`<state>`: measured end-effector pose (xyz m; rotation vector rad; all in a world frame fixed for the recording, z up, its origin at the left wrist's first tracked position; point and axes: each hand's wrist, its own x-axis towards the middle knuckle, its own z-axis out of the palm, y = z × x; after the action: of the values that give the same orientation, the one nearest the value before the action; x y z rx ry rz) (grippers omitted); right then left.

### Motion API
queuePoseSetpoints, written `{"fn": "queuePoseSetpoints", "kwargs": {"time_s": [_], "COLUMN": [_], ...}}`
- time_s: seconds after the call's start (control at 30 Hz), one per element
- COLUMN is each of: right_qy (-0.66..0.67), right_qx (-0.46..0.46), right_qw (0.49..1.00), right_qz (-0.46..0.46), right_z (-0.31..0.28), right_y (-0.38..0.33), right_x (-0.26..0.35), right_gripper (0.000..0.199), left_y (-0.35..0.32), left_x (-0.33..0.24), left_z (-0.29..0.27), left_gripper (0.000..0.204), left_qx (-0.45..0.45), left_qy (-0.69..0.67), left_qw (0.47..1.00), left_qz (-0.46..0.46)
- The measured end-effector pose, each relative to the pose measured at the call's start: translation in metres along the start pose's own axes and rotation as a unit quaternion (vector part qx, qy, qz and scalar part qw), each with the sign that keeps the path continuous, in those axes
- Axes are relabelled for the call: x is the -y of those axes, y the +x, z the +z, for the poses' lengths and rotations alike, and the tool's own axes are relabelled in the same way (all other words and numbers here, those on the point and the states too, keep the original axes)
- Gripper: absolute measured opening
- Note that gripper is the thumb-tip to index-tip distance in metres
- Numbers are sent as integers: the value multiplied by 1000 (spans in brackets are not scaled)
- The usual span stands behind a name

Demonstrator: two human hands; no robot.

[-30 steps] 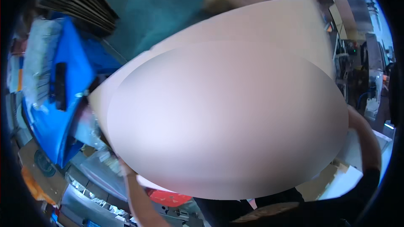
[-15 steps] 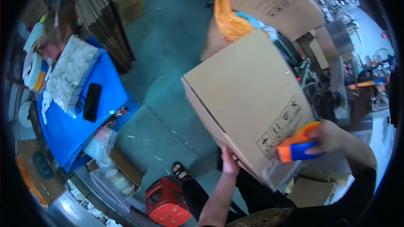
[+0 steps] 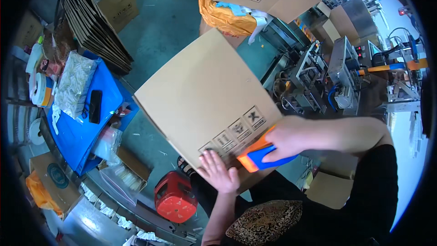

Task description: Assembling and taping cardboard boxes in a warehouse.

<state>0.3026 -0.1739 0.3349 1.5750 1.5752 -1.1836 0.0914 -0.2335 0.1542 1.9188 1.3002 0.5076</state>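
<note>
A brown cardboard box (image 3: 205, 95) with printed handling symbols lies tilted across my lap. My left hand (image 3: 218, 171) rests flat on its near edge, fingers spread. My right hand (image 3: 291, 137) grips an orange and blue tape dispenser (image 3: 257, 157) and presses it against the box's near right corner, beside the symbols.
A red plastic stool (image 3: 175, 197) stands by my legs. At left, a blue sheet (image 3: 86, 118) carries a white bag and a black object, with tape rolls (image 3: 38, 89) beside it. Flattened cartons (image 3: 93, 27) are stacked behind. Machines (image 3: 327, 73) stand at right; an orange bag (image 3: 223, 13) sits beyond the box.
The box, close to the camera and filling the view a second ago, has come down onto my lap. My right hand with the dispenser has shifted left along its near edge.
</note>
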Motion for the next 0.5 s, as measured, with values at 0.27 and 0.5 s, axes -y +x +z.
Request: {"fn": "queuePoseSetpoints", "kwargs": {"time_s": [0.27, 0.5], "right_qy": [-6, 39], "right_qx": [14, -70], "right_qw": [998, 983], "right_qz": [-61, -167], "right_z": [-59, -54], "right_y": [-88, -43], "right_x": [-68, -12], "right_gripper": [47, 46], "left_y": [-32, -61], "left_x": [96, 231], "left_z": [-53, -101], "left_gripper": [74, 82], "left_qx": [-20, -18], "left_qy": [167, 140], "left_qw": [985, 985], "left_qz": [-41, -100]}}
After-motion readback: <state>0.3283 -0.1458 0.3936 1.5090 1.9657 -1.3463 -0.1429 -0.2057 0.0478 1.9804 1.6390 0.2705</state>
